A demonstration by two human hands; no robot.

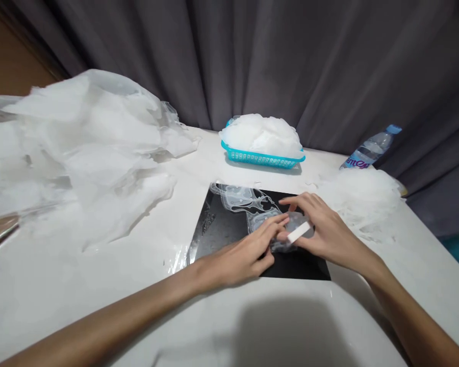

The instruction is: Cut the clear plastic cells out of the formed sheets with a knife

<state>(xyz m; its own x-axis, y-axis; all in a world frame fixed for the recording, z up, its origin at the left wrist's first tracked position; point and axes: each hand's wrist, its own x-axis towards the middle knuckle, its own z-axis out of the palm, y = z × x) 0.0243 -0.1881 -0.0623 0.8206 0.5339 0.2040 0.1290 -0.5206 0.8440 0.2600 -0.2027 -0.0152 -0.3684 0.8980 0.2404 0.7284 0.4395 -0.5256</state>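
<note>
A black rectangular board (229, 239) lies on the white table, carrying thin translucent plastic sheeting (237, 196) with cut-out shapes and trailing strips. My left hand (252, 252) rests palm down on the board, its fingers stretched over the sheeting and pressing on it. Just to the right, my right hand (321, 224) curves above the same sheeting, with a small white block (299, 232) held at its thumb and the index finger raised. What the other right fingers touch is hidden. The fingertips of both hands are close together at the plastic.
Behind the board stands a turquoise basket (263, 159) heaped with thin white pieces. Crumpled white sheets (99, 137) pile up on the left. A white heap (367, 201) lies at right, beside a water bottle (371, 148). Dark curtains (252, 61) hang along the table's back edge.
</note>
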